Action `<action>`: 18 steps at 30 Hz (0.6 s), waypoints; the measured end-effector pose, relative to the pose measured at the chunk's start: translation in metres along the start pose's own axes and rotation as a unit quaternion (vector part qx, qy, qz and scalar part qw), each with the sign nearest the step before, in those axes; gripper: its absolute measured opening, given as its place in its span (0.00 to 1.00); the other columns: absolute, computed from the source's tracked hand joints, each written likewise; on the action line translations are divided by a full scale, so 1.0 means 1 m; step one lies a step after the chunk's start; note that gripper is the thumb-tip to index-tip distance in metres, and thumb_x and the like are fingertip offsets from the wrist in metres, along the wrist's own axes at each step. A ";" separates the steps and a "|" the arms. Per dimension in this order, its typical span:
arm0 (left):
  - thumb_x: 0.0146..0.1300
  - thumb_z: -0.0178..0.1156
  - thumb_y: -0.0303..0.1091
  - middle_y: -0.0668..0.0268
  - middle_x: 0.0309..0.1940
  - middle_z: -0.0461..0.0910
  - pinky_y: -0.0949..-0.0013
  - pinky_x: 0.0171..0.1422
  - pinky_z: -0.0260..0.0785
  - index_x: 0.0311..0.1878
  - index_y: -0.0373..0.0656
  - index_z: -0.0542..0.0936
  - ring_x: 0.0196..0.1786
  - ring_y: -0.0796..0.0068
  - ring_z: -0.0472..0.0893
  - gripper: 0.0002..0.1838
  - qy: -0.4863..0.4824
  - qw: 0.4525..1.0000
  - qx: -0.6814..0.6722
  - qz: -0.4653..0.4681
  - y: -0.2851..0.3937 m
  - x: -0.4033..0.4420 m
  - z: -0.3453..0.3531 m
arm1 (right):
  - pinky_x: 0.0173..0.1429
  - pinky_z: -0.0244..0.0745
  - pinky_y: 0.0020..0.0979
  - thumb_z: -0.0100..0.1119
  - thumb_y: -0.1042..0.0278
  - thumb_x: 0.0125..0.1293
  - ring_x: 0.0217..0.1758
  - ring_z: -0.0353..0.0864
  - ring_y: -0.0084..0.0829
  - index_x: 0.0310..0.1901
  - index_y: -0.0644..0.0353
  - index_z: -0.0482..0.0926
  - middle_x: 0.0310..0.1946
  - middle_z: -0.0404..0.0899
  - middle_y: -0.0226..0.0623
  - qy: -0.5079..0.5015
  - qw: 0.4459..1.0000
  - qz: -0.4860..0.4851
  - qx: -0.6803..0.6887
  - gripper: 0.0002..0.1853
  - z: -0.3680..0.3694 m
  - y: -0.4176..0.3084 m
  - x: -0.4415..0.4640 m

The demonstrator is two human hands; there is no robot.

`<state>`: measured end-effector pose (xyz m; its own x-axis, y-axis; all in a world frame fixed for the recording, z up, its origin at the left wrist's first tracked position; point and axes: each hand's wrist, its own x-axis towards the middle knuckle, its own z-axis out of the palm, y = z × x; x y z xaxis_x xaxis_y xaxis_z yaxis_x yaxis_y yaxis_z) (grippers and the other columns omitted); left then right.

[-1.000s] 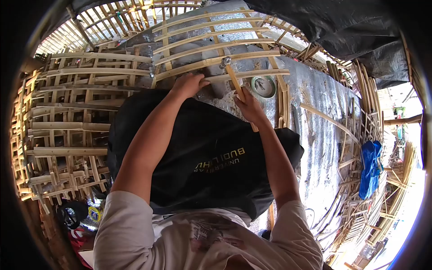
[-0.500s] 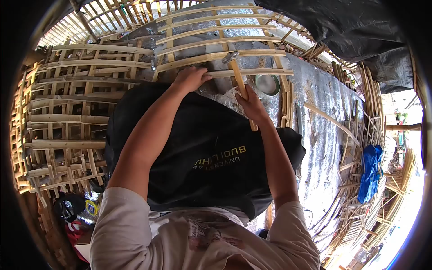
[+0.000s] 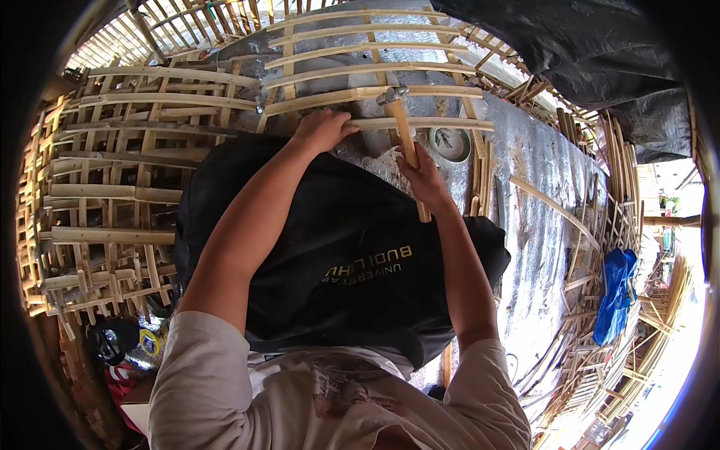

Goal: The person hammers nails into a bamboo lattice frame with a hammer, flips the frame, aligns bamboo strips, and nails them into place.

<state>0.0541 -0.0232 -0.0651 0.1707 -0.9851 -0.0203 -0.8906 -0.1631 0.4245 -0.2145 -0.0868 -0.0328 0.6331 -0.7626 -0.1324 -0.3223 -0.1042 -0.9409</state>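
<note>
My left hand [image 3: 324, 130] grips the left end of the nearest bamboo slat [image 3: 442, 123], its fingers closed around it. In my right hand [image 3: 424, 177] is a hammer [image 3: 405, 135], held by its wooden handle, with the metal head up over the slats. That slat lies across the uprights of a bamboo lattice [image 3: 375, 69] made of several parallel strips. Just right of the hammer sits a round green-rimmed tin [image 3: 450, 144]. A black cloth with yellow lettering [image 3: 345, 247] covers my lap below both hands.
Stacked bamboo lattices [image 3: 112, 195] stand at the left. A silvery sheet [image 3: 529, 225] lies under the work, with a loose curved strip [image 3: 551, 201] on it. A blue bag [image 3: 616, 292] is at the right, and black plastic sheeting [image 3: 585, 60] hangs at the upper right.
The view has shifted slightly. The hammer head sits slightly farther right and higher in view, still in my right hand. My left hand remains at the slat's left end.
</note>
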 end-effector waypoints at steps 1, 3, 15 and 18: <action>0.74 0.54 0.58 0.49 0.40 0.85 0.44 0.53 0.75 0.53 0.50 0.80 0.49 0.40 0.83 0.22 -0.006 1.000 0.001 -0.002 0.000 0.001 0.000 | 0.40 0.72 0.30 0.61 0.68 0.73 0.34 0.74 0.21 0.57 0.63 0.75 0.33 0.76 0.32 0.000 1.000 0.000 -0.003 0.15 0.000 0.000 0.000; 0.73 0.54 0.58 0.49 0.40 0.84 0.44 0.53 0.75 0.54 0.50 0.80 0.49 0.40 0.82 0.22 -0.009 1.000 0.000 -0.006 0.001 0.001 -0.001 | 0.38 0.70 0.29 0.61 0.69 0.73 0.32 0.72 0.19 0.57 0.62 0.75 0.32 0.75 0.30 -0.001 1.000 -0.001 -0.009 0.14 0.000 0.000 0.001; 0.73 0.54 0.60 0.49 0.43 0.85 0.45 0.53 0.76 0.55 0.50 0.80 0.50 0.40 0.82 0.24 -0.014 1.000 0.010 -0.012 -0.001 0.004 0.001 | 0.41 0.69 0.28 0.62 0.67 0.72 0.36 0.69 0.21 0.57 0.61 0.75 0.34 0.75 0.32 -0.030 0.998 -0.025 -0.044 0.15 0.001 -0.003 0.000; 0.72 0.54 0.60 0.50 0.43 0.85 0.46 0.54 0.76 0.57 0.52 0.81 0.50 0.42 0.83 0.24 -0.006 1.000 0.015 -0.017 0.002 0.001 -0.002 | 0.56 0.70 0.28 0.60 0.65 0.76 0.49 0.73 0.23 0.62 0.62 0.74 0.47 0.77 0.32 -0.050 0.995 0.021 -0.080 0.18 -0.001 -0.007 0.000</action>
<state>0.0533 -0.0242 -0.0628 0.1956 -0.9796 -0.0449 -0.8965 -0.1972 0.3966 -0.2132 -0.0867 -0.0257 0.6811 -0.7022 -0.2074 -0.4521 -0.1805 -0.8735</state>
